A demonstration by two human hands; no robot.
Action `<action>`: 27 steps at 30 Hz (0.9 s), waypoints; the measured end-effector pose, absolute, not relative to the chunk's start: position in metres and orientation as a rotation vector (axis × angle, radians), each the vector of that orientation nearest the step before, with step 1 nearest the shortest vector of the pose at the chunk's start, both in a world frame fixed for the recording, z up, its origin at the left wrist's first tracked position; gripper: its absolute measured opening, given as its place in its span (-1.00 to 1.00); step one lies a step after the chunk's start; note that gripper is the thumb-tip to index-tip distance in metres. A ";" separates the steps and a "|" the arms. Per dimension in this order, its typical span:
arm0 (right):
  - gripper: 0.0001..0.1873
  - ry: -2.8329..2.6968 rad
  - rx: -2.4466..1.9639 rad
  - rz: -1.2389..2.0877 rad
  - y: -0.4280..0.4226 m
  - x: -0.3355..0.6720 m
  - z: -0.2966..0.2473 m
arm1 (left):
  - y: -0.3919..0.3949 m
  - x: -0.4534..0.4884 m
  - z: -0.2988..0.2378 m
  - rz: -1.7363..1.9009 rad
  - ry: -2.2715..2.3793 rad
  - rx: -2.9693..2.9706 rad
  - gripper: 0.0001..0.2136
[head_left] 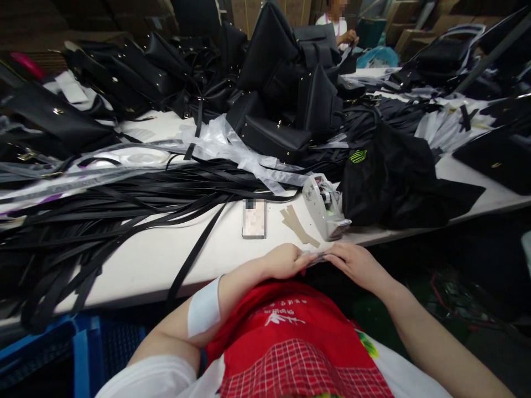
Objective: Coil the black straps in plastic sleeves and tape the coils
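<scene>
My left hand (287, 261) and my right hand (350, 262) meet at the table's front edge, just above the red apron (290, 309). Both are closed, fingertips pinched together around a small whitish piece (318, 256) that is mostly hidden; its kind I cannot make out. Just beyond the fingers, flat beige strips (299, 225) lie on the white table (199, 251). A white plastic container (317, 207) with small items in it stands behind my right hand. Farther left lies a phone-sized rectangular object (254, 219), its surface blurred out.
Long black straps (136, 190) cover the table's left side. Black handbags (274, 132) pile up behind, with clear plastic wrapping (232, 146) in front. A black cloth bag (385, 177) lies at right. Blue crates (87, 354) stand below left. A person (338, 27) works across the table.
</scene>
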State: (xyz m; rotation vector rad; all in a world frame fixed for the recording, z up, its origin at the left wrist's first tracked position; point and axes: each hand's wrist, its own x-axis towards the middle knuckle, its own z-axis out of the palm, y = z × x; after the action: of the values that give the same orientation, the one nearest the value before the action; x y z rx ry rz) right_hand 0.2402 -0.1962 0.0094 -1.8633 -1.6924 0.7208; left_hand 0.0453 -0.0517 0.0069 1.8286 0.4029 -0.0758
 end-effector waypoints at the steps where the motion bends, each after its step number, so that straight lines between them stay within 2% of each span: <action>1: -0.69 -1.715 -1.890 0.672 -0.195 0.240 0.007 | -0.051 0.045 0.007 -0.169 0.370 1.639 -0.40; 4: -0.58 -1.613 -1.889 0.698 -0.193 0.228 -0.002 | -0.050 0.047 0.004 -0.257 0.257 1.083 -0.40; 8: -0.42 -1.111 -1.587 0.961 -0.187 0.188 -0.023 | -0.051 0.059 0.001 -0.121 0.199 0.686 -0.47; 13: -0.41 -0.707 -1.392 1.012 -0.179 0.153 -0.035 | -0.059 0.070 0.000 0.135 0.249 0.436 -0.60; 17: -0.52 -0.625 -1.370 1.042 -0.178 0.158 -0.029 | -0.067 0.068 -0.002 0.198 0.239 0.408 -0.62; 21: -0.60 -0.793 -1.425 0.989 -0.180 0.169 -0.025 | -0.073 0.063 0.000 0.224 0.334 0.492 -0.57; 27: -0.53 -0.966 -1.651 0.839 -0.185 0.193 -0.016 | -0.069 0.053 0.005 0.351 0.529 0.837 -0.59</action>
State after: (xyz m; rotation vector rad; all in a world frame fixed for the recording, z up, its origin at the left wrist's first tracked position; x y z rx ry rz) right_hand 0.1926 -0.1851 -0.0161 -1.6508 -0.9659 0.8393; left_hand 0.0531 -0.0694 0.0046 0.8371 0.5287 0.3507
